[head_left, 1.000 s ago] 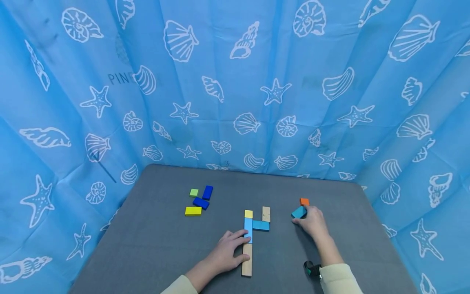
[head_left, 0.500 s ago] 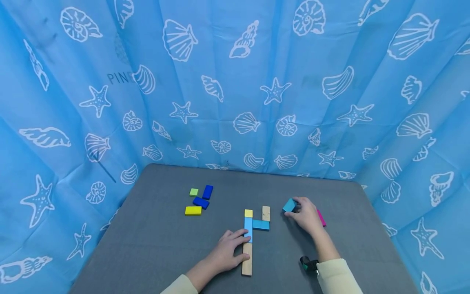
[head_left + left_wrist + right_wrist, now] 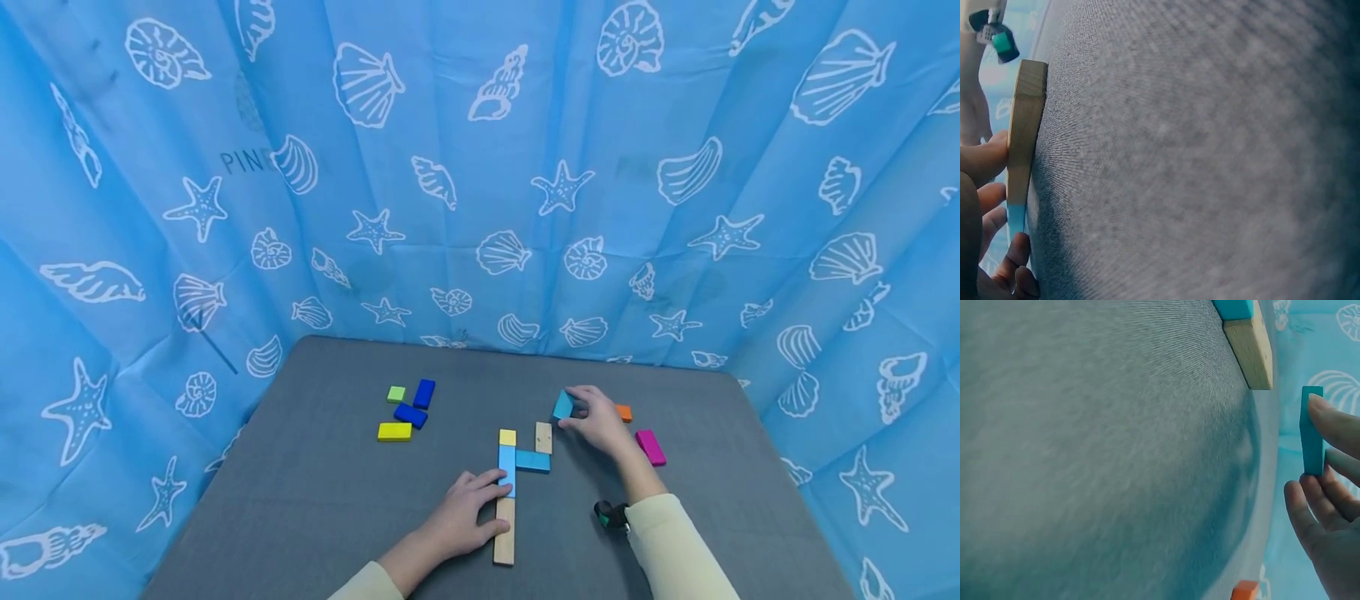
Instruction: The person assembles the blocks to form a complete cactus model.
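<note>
My right hand (image 3: 600, 421) pinches a turquoise block (image 3: 563, 405) between thumb and fingers, above the table behind a small plain wooden block (image 3: 543, 437). In the right wrist view the held block (image 3: 1312, 437) stands on end, clear of the cloth. My left hand (image 3: 463, 515) rests against a straight column, fingertips on a light blue block (image 3: 507, 459) and thumb on a long plain wooden block (image 3: 505, 537). A small pale yellow block (image 3: 507, 437) tops this column. Another turquoise block (image 3: 533, 461) juts right from it, with the small wooden block standing off its far right end.
Loose at left lie a yellow block (image 3: 394, 432), two dark blue blocks (image 3: 410, 415) and a light green one (image 3: 396, 393). At right are a magenta block (image 3: 650, 447) and a partly hidden orange block (image 3: 624, 412). A shell-printed curtain (image 3: 480, 167) hangs behind the grey table.
My right hand has carried the turquoise block left and slightly away, off from the orange block, tilting it more upright. The magenta block has come into view. My left hand stays in place.
</note>
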A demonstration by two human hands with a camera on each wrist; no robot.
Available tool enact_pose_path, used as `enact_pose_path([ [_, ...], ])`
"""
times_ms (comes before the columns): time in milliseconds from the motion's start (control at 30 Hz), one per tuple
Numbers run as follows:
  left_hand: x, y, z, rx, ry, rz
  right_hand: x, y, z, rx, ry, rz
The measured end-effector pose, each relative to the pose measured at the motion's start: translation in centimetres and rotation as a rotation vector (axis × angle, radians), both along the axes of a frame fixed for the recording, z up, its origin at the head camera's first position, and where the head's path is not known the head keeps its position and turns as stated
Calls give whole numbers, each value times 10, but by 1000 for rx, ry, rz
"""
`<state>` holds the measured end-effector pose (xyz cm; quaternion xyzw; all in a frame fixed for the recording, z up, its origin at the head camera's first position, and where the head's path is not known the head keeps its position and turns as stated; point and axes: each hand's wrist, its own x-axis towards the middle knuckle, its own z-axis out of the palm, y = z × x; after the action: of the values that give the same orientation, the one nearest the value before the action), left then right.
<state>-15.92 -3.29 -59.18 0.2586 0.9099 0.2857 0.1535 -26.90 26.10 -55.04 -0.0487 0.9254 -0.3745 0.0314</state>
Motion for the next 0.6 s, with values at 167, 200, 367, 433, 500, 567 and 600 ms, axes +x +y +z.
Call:
enact_pose_path([
  [167, 0, -1, -2, 6, 1, 1, -12, -9, -7, 7, -6, 38],
  [200, 0, -1, -2, 7, 1, 3, -14, -10, -8, 9, -9, 47],
  [367, 0, -1, -3, 5, -5, 1, -21, -16, -15, 25, -30, 68],
  [433, 0, -1, -3, 6, -3, -2, -22, -17, -17, 21, -37, 73],
  [500, 0, -1, -3, 2, -2, -3, -23, -18, -17, 14, -44, 77],
  [567, 0, -1, -3, 2, 0, 0, -24, -18, -18, 9, -53, 86],
  [600, 0, -1, -3, 2, 1, 2, -25, -19, -18, 5, -61, 88],
])
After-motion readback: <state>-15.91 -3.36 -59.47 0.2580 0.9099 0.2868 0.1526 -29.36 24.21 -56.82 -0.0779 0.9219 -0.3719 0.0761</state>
